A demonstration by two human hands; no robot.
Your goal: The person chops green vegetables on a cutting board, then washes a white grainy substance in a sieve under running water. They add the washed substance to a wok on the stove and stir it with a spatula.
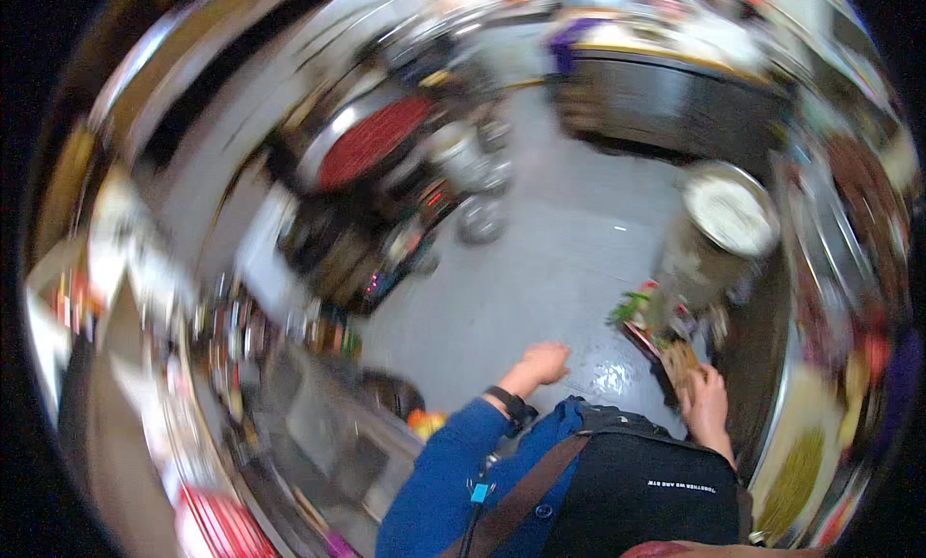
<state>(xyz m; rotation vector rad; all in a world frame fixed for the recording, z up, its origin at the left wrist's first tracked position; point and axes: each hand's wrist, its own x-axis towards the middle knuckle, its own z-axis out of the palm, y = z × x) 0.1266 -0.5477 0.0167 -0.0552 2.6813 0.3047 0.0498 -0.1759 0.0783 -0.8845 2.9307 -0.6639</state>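
Note:
My left hand (544,363), with a dark band at the wrist, hangs over the grey floor (521,297) with its fingers curled; blur hides whether anything is in it. My right hand (705,399) reaches down beside my black bag (651,478) and touches the near end of a brown, board-like thing (678,363). Just beyond that lie a reddish strip (640,339) and green leaves with red bits (631,308). How firmly my right fingers grip is unclear.
At the right stands a tall metal pot (731,211) with white contents. A wide pan of red food (376,142) sits on dark equipment at the upper left. A steel counter (665,95) stands at the back. A metal sink (354,442) is at the lower left.

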